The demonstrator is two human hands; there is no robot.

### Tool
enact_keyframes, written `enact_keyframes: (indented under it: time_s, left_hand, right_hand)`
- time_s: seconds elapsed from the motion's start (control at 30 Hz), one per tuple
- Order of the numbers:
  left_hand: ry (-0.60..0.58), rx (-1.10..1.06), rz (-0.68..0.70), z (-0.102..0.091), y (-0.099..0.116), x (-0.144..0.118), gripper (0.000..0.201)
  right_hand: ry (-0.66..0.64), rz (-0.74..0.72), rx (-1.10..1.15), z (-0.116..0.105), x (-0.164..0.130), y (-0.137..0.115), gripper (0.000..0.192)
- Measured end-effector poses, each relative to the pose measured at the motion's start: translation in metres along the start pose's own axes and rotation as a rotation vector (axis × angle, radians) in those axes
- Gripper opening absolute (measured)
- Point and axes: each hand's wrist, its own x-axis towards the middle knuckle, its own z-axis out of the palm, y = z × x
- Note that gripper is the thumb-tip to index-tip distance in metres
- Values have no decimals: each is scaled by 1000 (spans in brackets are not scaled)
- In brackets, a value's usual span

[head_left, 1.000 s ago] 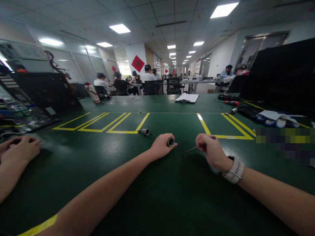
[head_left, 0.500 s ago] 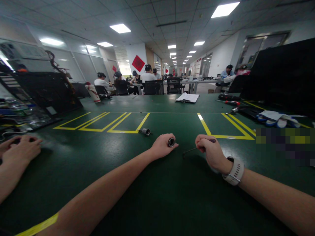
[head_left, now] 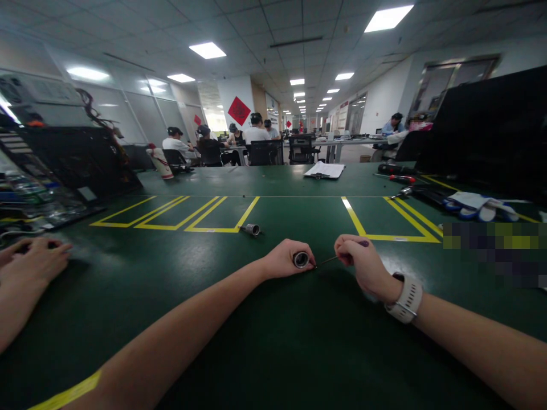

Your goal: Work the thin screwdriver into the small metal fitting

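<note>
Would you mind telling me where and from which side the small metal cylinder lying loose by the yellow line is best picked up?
Probably across its round body, from above. The small metal cylinder lies on its side on the green table, one open end turned toward the camera, so its curved flanks are free for a pinch. The left hand is nearer, but already holds a similar part.

A second fitting (head_left: 252, 229) is located on the table (head_left: 273, 336), just behind and to the left of the left hand (head_left: 284, 259). The clipboard (head_left: 325, 169) is positioned well behind that hand, and the gloves (head_left: 481, 208) far to its right. The co-worker's hands (head_left: 32, 259) are rested far to its left.
</note>
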Motion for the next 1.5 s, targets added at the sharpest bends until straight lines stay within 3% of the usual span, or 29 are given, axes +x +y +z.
enact_keyframes:
  time_s: [0.17,0.3,0.4,0.5,0.6,0.67,0.8,1.0,1.13,1.23,1.4,1.5]
  left_hand:
    - [60,8,0,-2,0,0,11]
    - [172,70,-94,-1,-3,1,14]
    - [187,71,-114,1,-6,1,16]
    - [195,56,-116,2,-7,1,16]
    - [220,79,-118,2,-7,1,14]
    - [247,124,-125,2,-8,1,13]
    - [268,203,-126,1,-9,0,12]
    - [270,211,-141,1,-7,0,9]
    - [269,218,-133,1,-6,1,9]
    - [278,252,-122,1,-6,1,7]
    - [257,373,-89,1,-6,0,6]
    - [253,405,-69,1,-5,-1,5]
  right_hand:
    - [78,-28,107,-1,0,-12,14]
    - [-81,-96,145,0,-6,-21,12]
    - [-264,-199,-113,2,-11,-24,13]
    - [-387,-394,-385,5,-16,-26,14]
    - [-425,-588,-601,8,-20,-25,14]
    - [-414,-629,-699,10,-22,-24,13]
    - [-376,-469,-605,11,-20,-21,14]
    - [-223,61,70,10,-9,-11,13]
    - [-189,287,378,10,-4,-6,10]
    - [-158,218,317,10,-6,-8,10]
    - [-248,-71,-177,11,-14,-18,13]
    - [-282,-63,-160,11,-14,-18,14]
